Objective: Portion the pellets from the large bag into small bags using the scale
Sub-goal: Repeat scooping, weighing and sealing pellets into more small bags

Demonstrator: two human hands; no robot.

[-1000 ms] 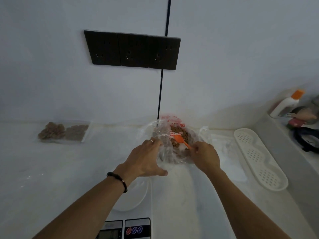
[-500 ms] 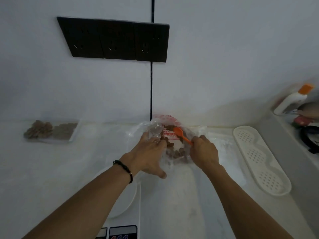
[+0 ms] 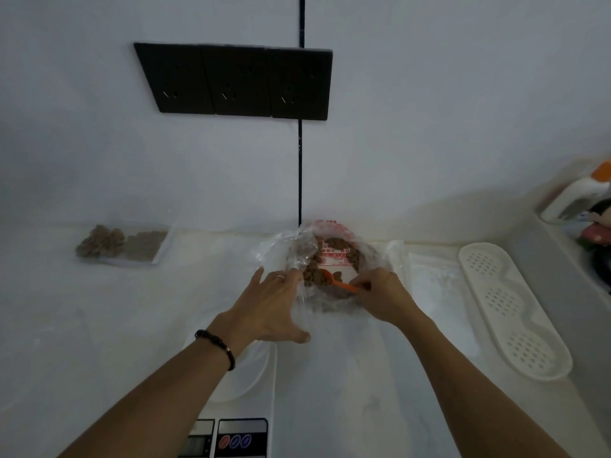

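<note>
Your view has swung in the last second, so the black socket panel point(image 3: 236, 82) sits higher and further to your left on the wall than it did. The work itself has moved only a little. The orange scoop point(image 3: 339, 281) rode high over the pellets a second ago and its bowl is now down among them at the near edge of the pile. I judge you are loading a scoopful, with no weighing begun for this portion.

Below your left wrist the scale point(image 3: 246, 388) lies on the counter, its round platform partly hidden by your forearm. Whether a small bag lies on it I cannot tell.

Between your hands stands the large bag point(image 3: 332, 259), clear plastic with red print, its mouth open toward you and brown pellets point(image 3: 337, 242) banked round the inside.

Well off beyond your left hand, against the wall, lies a small bag point(image 3: 124, 246) already filled with brown pellets. So at least one portion looks done.

Your left hand point(image 3: 269, 305) has its fingers spread and fairly straight, pressing the bag's near left rim to hold the mouth open; a ring shows on one finger. It has kept to that rim throughout. Your right hand point(image 3: 385, 297) is curled round the scoop's handle, pinching it at the bag's right edge.
</note>
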